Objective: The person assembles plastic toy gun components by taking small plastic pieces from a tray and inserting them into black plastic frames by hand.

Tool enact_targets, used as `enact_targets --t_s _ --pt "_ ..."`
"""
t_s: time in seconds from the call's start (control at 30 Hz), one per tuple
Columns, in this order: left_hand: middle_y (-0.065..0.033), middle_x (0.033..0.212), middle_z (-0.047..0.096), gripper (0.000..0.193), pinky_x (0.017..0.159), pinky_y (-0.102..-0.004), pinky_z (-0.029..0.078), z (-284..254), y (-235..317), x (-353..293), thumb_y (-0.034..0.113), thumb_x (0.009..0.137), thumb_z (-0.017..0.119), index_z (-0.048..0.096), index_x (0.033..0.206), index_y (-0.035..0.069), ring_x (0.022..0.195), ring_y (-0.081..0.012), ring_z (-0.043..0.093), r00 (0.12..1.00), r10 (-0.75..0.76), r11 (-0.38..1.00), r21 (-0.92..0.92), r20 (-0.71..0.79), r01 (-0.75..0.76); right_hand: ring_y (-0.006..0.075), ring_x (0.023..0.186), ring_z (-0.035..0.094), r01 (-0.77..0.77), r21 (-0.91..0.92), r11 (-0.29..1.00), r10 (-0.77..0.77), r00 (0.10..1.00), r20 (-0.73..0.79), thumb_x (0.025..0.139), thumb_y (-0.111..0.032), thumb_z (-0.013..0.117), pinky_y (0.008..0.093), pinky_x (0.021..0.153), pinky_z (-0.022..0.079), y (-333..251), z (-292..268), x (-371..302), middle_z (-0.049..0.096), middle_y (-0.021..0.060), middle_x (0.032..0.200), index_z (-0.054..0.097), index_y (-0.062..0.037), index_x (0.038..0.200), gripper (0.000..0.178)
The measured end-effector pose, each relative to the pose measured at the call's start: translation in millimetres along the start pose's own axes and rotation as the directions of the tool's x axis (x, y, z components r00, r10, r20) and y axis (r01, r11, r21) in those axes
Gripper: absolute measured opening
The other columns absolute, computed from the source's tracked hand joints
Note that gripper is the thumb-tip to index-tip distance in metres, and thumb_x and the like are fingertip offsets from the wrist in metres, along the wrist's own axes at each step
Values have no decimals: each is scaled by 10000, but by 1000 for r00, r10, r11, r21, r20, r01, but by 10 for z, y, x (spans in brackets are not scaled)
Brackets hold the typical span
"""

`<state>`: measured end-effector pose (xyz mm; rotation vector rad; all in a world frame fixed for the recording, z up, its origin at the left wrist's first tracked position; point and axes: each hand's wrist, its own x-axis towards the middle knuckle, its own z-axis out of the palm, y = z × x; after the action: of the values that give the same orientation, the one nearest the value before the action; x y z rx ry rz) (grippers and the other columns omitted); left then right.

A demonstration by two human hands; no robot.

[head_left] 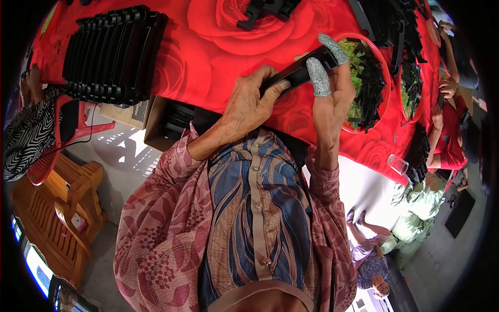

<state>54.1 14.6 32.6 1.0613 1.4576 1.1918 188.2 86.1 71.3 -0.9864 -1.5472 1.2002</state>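
A long black plastic part (297, 76) is held slantwise above the red tablecloth, between my two hands. My left hand (250, 99) is closed around its near left end, thumb lying along the top. At the far right end, my right hand (335, 101) grips it between two digits covered by grey fabric finger cots. Just beside the right hand is a round red-rimmed tray (388, 86) heaped with small black strips (370, 96) and yellow-green pieces (355, 67). Whatever lies under the right fingertips is too small to make out.
At the left stands a stack of black plastic parts (112, 54); more black parts (267, 10) lie at the back. A second tray (410, 93) and a clear cup (397, 164) are at the right. Co-workers sit on both sides. An open cardboard box (156, 127) stands below the table edge.
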Motion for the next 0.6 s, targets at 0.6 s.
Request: enact_targets --t_s 0.6 --pt "5 667 530 171 574 -261 396 -3 -20 -55 129 945 656 612 920 -34 657 -60 475 1000 -7 981 -196 3 8 112 982 609 25 -25 999 -25 1000 10 928 27 642 249 886 497 -83 33 -101 663 58 1073 573 -8 1323 403"
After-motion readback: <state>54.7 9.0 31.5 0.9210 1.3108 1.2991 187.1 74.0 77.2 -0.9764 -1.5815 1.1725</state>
